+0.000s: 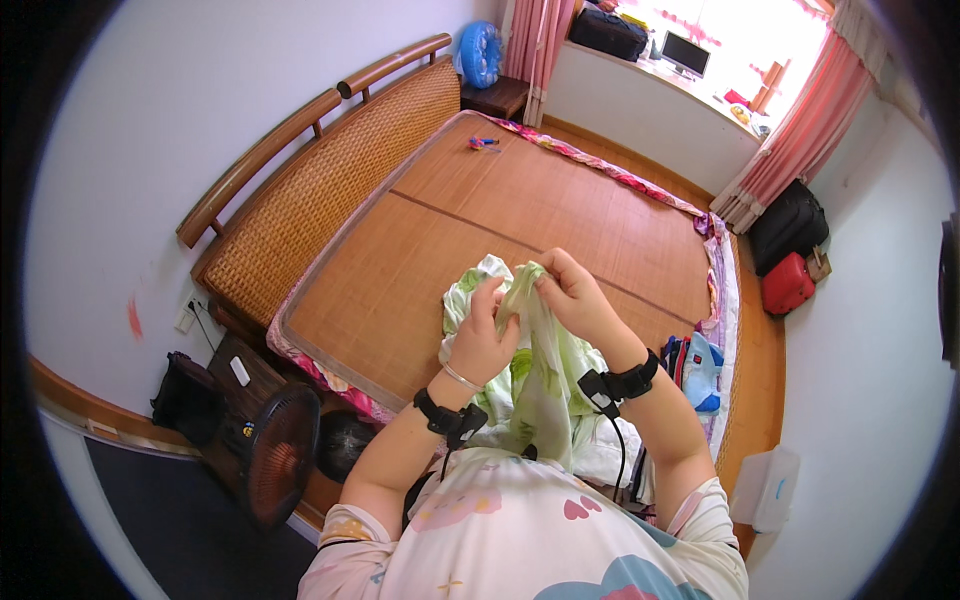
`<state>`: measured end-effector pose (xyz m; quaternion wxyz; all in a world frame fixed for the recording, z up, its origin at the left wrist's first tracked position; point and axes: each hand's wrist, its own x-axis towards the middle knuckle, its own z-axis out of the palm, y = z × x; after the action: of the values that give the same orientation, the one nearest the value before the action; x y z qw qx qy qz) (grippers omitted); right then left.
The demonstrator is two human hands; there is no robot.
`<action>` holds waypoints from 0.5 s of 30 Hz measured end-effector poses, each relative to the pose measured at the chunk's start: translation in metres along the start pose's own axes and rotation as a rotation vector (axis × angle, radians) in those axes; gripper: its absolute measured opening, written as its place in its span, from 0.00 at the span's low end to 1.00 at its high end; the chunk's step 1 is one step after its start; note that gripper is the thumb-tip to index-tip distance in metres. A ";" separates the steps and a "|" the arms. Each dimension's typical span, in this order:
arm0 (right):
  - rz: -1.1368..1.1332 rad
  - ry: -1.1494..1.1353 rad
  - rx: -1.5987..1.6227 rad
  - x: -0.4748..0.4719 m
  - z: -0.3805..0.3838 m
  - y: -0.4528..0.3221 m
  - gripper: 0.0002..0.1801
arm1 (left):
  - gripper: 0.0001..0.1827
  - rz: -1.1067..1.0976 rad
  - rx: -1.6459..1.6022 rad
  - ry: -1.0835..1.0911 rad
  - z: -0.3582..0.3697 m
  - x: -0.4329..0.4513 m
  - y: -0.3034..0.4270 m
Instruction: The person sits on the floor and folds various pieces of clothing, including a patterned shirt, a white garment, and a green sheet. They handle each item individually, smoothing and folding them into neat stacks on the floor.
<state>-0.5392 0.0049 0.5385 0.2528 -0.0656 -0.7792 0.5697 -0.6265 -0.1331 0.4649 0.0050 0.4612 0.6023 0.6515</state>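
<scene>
A pale green and white cloth [541, 360] hangs in front of my body, held up by its top edge. My right hand [574, 292] pinches that edge between thumb and fingers. My left hand [486, 330] is at the cloth's left side, with thumb and fingers curled around a fold of it. Behind and below, more green and white patterned fabric [461, 296] lies in a loose heap on the near part of the bed mat [375, 292]. Both wrists wear black straps with small devices, and a bangle circles my left wrist.
Folded clothes [703, 367] lie at the bed's right edge, and a small toy [482, 142] on its far part. An electric fan [281, 457] stands at the lower left near a dark bedside table [251, 360]. Black and red suitcases [787, 285] stand by the right wall.
</scene>
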 end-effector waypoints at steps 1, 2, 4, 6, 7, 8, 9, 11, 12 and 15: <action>0.008 -0.007 -0.004 0.004 -0.001 -0.002 0.05 | 0.25 0.054 0.052 0.016 0.001 -0.005 -0.009; 0.015 -0.014 -0.007 0.007 -0.004 -0.007 0.04 | 0.24 0.111 0.119 0.003 0.000 -0.011 -0.017; 0.035 -0.019 0.006 0.012 -0.008 -0.019 0.04 | 0.22 0.226 0.248 -0.030 -0.002 -0.020 -0.029; 0.000 -0.013 -0.022 0.018 -0.012 -0.022 0.04 | 0.19 0.273 0.279 -0.015 0.002 -0.027 -0.036; -0.017 -0.010 -0.036 0.021 -0.013 -0.024 0.04 | 0.17 0.296 0.293 -0.007 0.003 -0.030 -0.038; -0.014 -0.003 -0.048 0.023 -0.014 -0.027 0.03 | 0.15 0.234 0.328 -0.037 0.004 -0.033 -0.039; -0.010 0.002 -0.059 0.025 -0.015 -0.031 0.03 | 0.14 0.170 0.364 -0.065 0.003 -0.034 -0.035; -0.009 0.004 -0.071 0.029 -0.016 -0.034 0.03 | 0.13 0.087 0.388 -0.064 0.005 -0.038 -0.039; -0.014 0.002 -0.073 0.031 -0.017 -0.036 0.03 | 0.12 0.068 0.378 -0.033 0.007 -0.038 -0.045; -0.023 0.018 -0.076 0.035 -0.016 -0.040 0.03 | 0.13 0.060 0.347 0.032 0.009 -0.038 -0.056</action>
<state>-0.5539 0.0186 0.5901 0.2639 -0.0713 -0.7986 0.5362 -0.6300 -0.1325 0.3967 -0.1037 0.4623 0.6917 0.5451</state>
